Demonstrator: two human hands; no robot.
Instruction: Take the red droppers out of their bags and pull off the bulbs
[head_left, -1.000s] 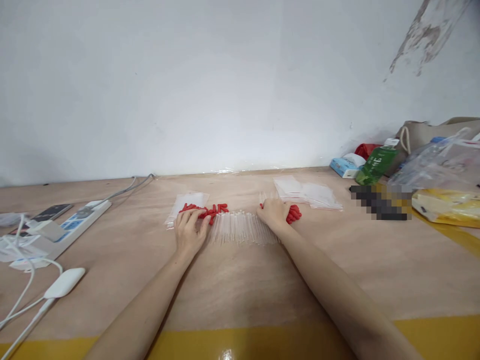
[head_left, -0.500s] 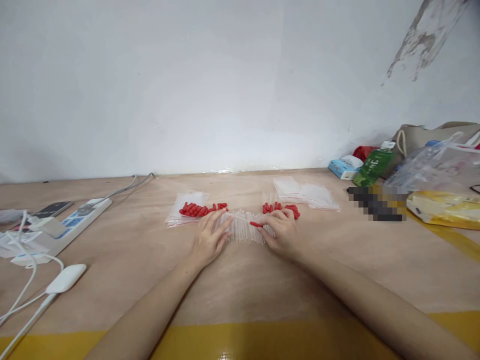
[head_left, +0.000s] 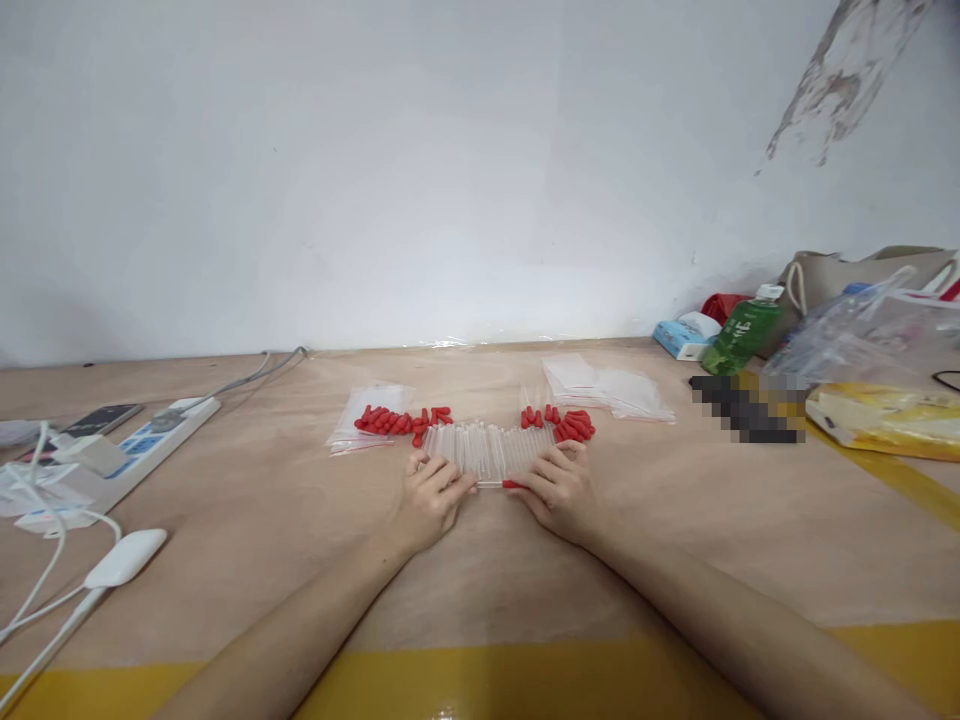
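Between my hands, close to the near edge of a row of clear thin tubes [head_left: 480, 448], a single clear tube [head_left: 490, 485] lies crosswise. My left hand [head_left: 433, 498] is closed, pinching this tube's left end. My right hand [head_left: 564, 490] pinches a red cap [head_left: 510, 484] at the tube's right end; how far the cap sits over the tube I cannot tell. Behind the row are loose red caps, a left pile [head_left: 386, 420] and a right pile [head_left: 574, 426].
Clear plastic bags lie at left [head_left: 349, 430] and right [head_left: 634, 393]. On the left are a power strip [head_left: 139, 455] and white cables [head_left: 64, 590]. At right stand a green bottle [head_left: 742, 335], a tissue pack [head_left: 679, 340] and a yellow package [head_left: 885, 420]. The wall [head_left: 420, 180] closes the back.
Both hands have moved nearer to me, bringing the tube and red cap from above the row to its near edge. The left fingers have closed, and tube and cap now line up.
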